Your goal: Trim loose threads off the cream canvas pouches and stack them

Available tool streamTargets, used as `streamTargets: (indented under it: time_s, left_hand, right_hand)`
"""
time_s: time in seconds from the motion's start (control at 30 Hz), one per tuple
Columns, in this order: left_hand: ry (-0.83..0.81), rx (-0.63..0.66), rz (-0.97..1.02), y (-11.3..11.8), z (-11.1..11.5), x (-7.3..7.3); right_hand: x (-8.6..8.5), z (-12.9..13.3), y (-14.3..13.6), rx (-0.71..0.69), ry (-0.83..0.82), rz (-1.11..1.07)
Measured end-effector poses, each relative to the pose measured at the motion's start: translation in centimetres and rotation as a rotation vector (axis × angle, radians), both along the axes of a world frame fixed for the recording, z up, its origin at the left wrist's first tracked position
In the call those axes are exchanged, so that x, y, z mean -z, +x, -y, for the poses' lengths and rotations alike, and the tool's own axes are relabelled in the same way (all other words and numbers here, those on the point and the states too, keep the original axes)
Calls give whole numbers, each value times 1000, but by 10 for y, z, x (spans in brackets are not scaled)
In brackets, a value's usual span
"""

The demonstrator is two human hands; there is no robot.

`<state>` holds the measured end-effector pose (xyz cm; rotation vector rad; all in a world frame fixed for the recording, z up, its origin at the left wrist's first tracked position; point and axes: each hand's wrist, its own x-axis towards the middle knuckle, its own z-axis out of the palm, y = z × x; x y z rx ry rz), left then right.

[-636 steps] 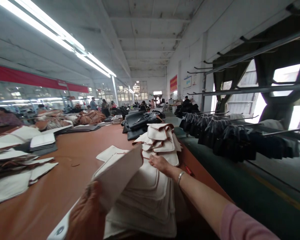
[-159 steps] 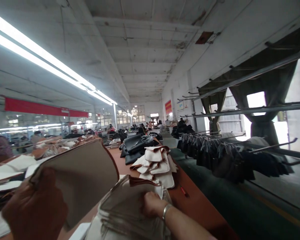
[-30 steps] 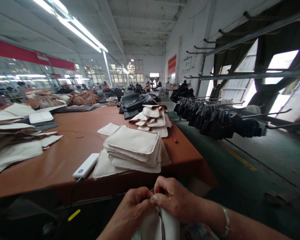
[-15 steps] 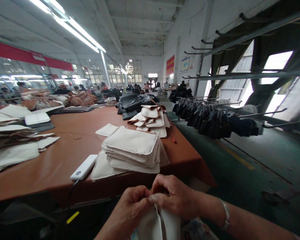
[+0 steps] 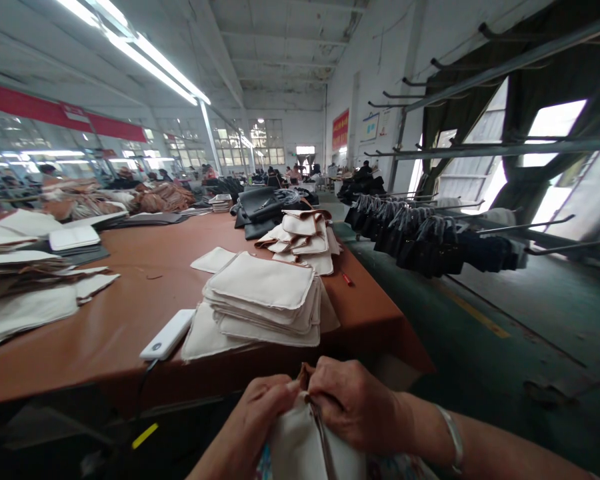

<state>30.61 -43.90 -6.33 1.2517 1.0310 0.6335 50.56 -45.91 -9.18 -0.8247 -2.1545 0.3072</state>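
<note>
A cream cloth pouch (image 5: pixel 293 443) with a dark brown seam down its middle is held upright in front of me, below the table edge. My left hand (image 5: pixel 267 410) pinches its upper left side, thumb and fingers pressed together. At the upper right of the pouch, my right hand (image 5: pixel 353 403) is closed on its edge, with the fingers curled. A crumpled brown tip (image 5: pixel 306 375) pokes up between the two hands. Just beyond them on the table lies a stack of cream stitched pouches (image 5: pixel 260 280). The pouch's lower end runs out of the picture.
On the brown-covered table (image 5: pixel 140 287) lie a white power bank (image 5: pixel 167 335) with a cable, a red pen (image 5: pixel 347 279), more cream pieces (image 5: pixel 307 233) and black material (image 5: pixel 265 207). Left are further cream piles (image 5: pixel 30 307). A rack with black bags (image 5: pixel 420 247) stands at right.
My hands have moved slightly apart at the top of the pouch, and the right fingers have curled more. The brown tip now shows between them. The table items have not moved.
</note>
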Motion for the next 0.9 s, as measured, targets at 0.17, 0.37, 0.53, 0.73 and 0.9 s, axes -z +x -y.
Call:
streamTargets:
  time_s: [0.17, 0.37, 0.53, 0.73, 0.9]
  left_hand:
    - [-68, 31, 79, 4, 5, -9]
    - [-124, 292, 78, 3, -4, -4]
    - [-13, 296, -55, -1, -5, -2]
    - [243, 348, -220, 0, 5, -17]
    - [395, 357, -358, 4, 8, -27]
  right_hand:
    - [-11, 7, 6, -74, 171, 164]
    - [-11, 9, 13, -94, 325, 289]
    - [-11, 9, 17, -111, 278, 242]
    - [-30, 9, 19, -117, -484, -238]
    - [-50, 2, 23, -266, -719, -157]
